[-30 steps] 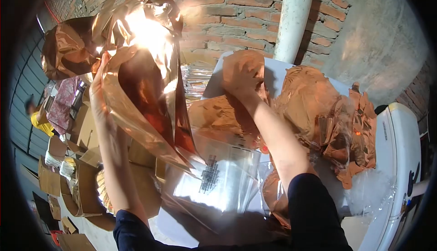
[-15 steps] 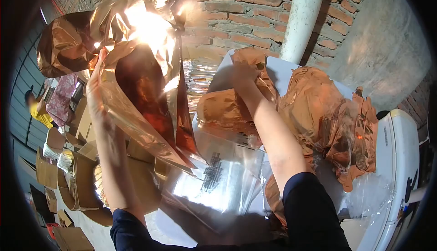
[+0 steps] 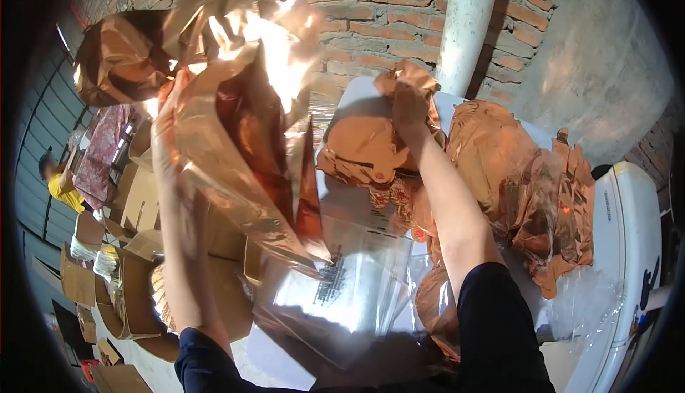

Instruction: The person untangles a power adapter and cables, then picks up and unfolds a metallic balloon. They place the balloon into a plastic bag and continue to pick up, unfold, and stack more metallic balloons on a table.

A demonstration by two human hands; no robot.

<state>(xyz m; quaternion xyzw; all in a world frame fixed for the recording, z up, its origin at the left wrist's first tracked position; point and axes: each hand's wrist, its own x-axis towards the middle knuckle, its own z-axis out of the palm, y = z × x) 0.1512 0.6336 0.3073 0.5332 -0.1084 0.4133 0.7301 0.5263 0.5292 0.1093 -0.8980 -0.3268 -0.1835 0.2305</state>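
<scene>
My left hand [image 3: 171, 111] is closed around a bunch of shiny copper-coloured foil balloons [image 3: 207, 115], flat and uninflated, raised at the upper left. Their long ends hang down over the clear plastic bags [image 3: 349, 268], which carry black print. At the far side of the table, my right hand [image 3: 412, 111] grips the upper edge of another flat foil balloon stack [image 3: 364, 136]; its fingertips are partly hidden. Beside my right forearm lies a larger crumpled balloon pile [image 3: 485, 147].
The white table [image 3: 342, 200] stands against a brick wall [image 3: 371, 15] with a pale pipe [image 3: 467, 29]. Open cardboard boxes [image 3: 139, 286] crowd the floor at left. A person in a yellow top [image 3: 66, 190] is farther back. Clear plastic wrap [image 3: 581, 307] lies at right.
Both hands and the view have shifted slightly. The balloons in my left hand sit farther right. The stack under my right hand has spread, showing more of its lower edge.
</scene>
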